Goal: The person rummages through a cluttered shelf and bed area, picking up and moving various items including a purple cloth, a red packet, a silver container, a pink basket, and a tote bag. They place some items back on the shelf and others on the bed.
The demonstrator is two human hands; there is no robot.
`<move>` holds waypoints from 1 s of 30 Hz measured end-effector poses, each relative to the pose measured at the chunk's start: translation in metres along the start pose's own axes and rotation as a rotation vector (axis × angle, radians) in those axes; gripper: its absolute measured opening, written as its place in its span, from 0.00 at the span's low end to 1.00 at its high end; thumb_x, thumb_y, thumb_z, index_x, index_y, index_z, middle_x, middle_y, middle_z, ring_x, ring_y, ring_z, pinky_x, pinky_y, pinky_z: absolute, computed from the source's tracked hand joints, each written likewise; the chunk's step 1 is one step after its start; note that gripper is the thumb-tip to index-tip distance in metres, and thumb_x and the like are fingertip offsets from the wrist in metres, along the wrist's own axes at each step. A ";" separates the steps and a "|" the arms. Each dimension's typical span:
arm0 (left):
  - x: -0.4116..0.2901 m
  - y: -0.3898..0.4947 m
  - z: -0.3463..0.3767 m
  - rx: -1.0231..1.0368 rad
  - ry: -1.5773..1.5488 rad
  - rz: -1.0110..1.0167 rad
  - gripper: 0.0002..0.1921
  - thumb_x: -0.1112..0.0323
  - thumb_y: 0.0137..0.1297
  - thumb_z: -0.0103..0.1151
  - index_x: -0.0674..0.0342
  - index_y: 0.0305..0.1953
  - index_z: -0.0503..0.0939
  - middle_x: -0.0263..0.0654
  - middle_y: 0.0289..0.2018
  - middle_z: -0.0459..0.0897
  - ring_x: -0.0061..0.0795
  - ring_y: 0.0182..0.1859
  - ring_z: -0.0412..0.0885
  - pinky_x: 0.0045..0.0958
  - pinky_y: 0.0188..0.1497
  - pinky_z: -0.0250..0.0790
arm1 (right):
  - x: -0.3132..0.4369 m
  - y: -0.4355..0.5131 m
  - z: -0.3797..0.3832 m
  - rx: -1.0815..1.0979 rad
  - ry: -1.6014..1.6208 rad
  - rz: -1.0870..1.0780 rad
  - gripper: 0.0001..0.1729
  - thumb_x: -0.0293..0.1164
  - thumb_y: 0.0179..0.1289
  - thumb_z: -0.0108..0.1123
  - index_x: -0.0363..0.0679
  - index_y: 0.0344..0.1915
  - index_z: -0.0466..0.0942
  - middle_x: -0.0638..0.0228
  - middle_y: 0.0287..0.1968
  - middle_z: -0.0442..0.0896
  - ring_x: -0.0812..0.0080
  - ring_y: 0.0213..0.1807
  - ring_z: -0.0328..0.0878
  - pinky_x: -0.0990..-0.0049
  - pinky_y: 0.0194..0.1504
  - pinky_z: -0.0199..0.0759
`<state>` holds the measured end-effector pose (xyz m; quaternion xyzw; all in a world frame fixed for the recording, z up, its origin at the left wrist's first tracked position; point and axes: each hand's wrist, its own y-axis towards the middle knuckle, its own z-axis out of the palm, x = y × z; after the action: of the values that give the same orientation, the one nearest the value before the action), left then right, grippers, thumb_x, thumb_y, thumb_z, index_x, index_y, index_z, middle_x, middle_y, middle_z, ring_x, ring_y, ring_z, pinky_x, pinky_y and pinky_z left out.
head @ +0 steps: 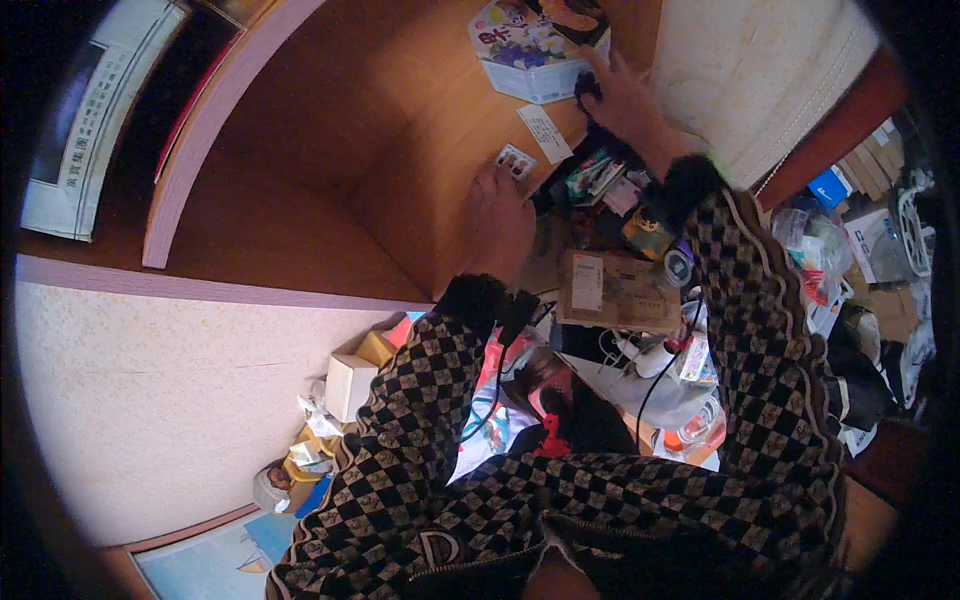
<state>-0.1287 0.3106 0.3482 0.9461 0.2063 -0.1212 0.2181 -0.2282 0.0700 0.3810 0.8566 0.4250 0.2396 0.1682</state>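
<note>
My left hand (501,219) lies low over the wooden shelf board (442,142), its fingertips at the edge of a small sheet of portrait photos (516,162). Whether the fingers pinch that sheet is not clear. My right hand (632,105) reaches to the right side of an octagonal printed box (540,56), with a finger over its edge. Between thumb and finger there is something dark (586,88) that I cannot make out. A pale paper slip (545,133) bearing writing lies on the board between the box and the photo sheet.
Below the board's edge are a stack of small packets (607,180), a brown cardboard box (619,291) and a black cable (660,382). A purple-pink shelf divider (184,142) stands at left. Plastic bags (814,247) crowd the right; a white carton (350,388) sits by the left wall.
</note>
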 end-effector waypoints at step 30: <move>0.017 0.006 0.013 -0.162 -0.264 -0.198 0.40 0.67 0.48 0.72 0.69 0.62 0.62 0.59 0.58 0.65 0.57 0.62 0.64 0.45 0.67 0.57 | 0.043 -0.091 0.018 0.080 0.002 -0.044 0.26 0.28 0.57 0.56 0.47 0.58 0.72 0.57 0.28 0.81 0.56 0.26 0.81 0.58 0.25 0.76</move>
<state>-0.1129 0.3057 0.3330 0.8763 0.2772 -0.2483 0.3058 -0.2546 0.1565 0.3330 0.8529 0.4530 0.2197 0.1383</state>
